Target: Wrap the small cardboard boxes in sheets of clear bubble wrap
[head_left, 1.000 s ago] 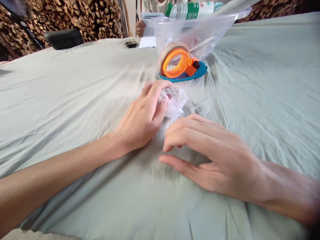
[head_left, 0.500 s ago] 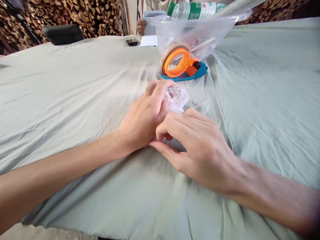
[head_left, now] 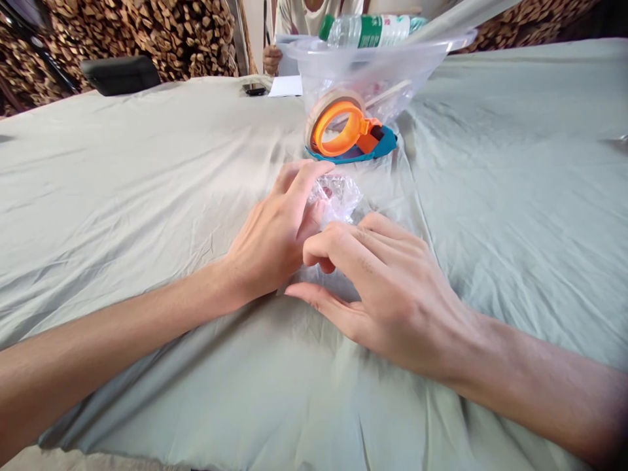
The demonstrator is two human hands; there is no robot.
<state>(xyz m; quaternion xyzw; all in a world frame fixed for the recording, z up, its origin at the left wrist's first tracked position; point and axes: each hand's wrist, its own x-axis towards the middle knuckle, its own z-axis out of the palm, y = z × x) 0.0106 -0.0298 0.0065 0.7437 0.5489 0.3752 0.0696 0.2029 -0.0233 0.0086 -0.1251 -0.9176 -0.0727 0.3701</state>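
Note:
A crumpled bundle of clear plastic wrap [head_left: 343,197] lies on the cloth, with a small dark red spot showing through it. My left hand [head_left: 275,229] curves around its left side, thumb and fingers closed against it. From the near right, my right hand [head_left: 383,281] reaches over the wrap's near edge. Its index finger is bent and its thumb stands apart below, with nothing visible between them. The other fingertips are hidden under the hand. Just beyond the bundle stands a blue tape dispenser [head_left: 387,142] with an orange hub [head_left: 321,134] and a roll of tape.
Behind the dispenser is a clear plastic tub [head_left: 338,72] with a green-labelled bottle [head_left: 370,31] across it. A black case [head_left: 120,75], a phone [head_left: 254,89] and white paper [head_left: 286,86] lie further back. Another person's hand [head_left: 272,60] holds a sheet. A wrinkled green cloth [head_left: 515,196] covers the table.
My right thumb has moved away from the bent index finger, widening the gap between them. The view has shifted slightly; my left hand stays at the wrap.

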